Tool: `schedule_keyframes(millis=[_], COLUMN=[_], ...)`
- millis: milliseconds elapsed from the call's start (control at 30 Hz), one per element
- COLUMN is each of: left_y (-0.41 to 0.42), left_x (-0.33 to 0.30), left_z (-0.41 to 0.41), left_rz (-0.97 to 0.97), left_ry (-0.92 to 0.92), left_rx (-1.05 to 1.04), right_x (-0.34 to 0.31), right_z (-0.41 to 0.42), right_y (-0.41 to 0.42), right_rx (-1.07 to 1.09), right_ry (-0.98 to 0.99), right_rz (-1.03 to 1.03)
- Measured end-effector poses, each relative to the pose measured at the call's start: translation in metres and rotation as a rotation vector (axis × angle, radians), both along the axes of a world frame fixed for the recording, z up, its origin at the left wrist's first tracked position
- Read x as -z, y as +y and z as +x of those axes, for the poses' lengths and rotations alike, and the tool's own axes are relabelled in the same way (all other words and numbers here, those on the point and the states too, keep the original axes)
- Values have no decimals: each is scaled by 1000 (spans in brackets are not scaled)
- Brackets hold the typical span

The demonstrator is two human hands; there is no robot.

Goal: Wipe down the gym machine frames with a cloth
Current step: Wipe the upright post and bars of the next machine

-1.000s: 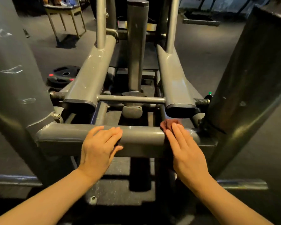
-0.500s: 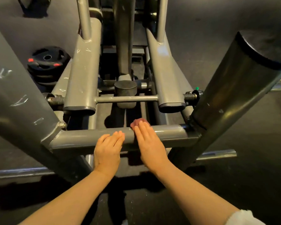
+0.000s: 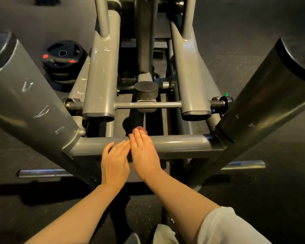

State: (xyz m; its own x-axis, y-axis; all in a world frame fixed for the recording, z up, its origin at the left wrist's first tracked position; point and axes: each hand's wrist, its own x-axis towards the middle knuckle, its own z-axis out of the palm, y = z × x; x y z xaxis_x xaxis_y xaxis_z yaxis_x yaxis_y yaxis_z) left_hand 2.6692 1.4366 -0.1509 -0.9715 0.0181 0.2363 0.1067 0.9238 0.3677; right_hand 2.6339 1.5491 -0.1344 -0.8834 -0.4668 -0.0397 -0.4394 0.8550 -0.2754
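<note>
1. Flatly, the right hand's fingers [image 3: 139, 138] lay straight and pressed together on a reddish cloth [image 3: 140, 129], only a small edge of which showed beyond the fingertips.
2. The right hand [image 3: 144, 152] pressed that cloth onto the grey horizontal crossbar [image 3: 180, 146] of the machine frame, near the bar's middle.
3. The left hand [image 3: 114, 160] rested just beside it, fingers straight and close together, its fingertips touching the same crossbar and nearly meeting the right hand.
4. Both bare forearms reached forward; a white sleeve [image 3: 224, 226] showed on the right arm.
5. Two thick angled grey posts [image 3: 33, 103] joined the crossbar at either end.
6. Beyond the bar ran two grey arms linked by a thin rod [image 3: 148, 104].
7. Black weight plates [image 3: 63, 59] sat stacked on the floor at the far left.
</note>
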Motion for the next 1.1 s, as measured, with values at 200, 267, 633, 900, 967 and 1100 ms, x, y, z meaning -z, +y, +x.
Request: schedule_keyframes(millis=[200, 267, 633, 900, 967, 1100], left_y=[10, 15, 90, 133, 120, 102], left_x=[-12, -16, -27, -20, -18, -18], left_z=[9, 10, -7, -10, -7, -9], left_rz=[-238, -265, -224, -186, -190, -259], left_ry=[-228, -303, -272, -377, -380, -397], left_rx=[-29, -67, 82, 274, 253, 296], right_x=[-7, -12, -1, -21, -12, -17], right_z=[-11, -6, -10, -12, -3, -3], right_y=[92, 91, 119, 197, 167, 167], right_rx=[133, 202, -99, 394, 432, 261], right_ry=[42, -6, 64, -79, -95, -72], right_rz=[163, 229, 213, 166, 96, 79])
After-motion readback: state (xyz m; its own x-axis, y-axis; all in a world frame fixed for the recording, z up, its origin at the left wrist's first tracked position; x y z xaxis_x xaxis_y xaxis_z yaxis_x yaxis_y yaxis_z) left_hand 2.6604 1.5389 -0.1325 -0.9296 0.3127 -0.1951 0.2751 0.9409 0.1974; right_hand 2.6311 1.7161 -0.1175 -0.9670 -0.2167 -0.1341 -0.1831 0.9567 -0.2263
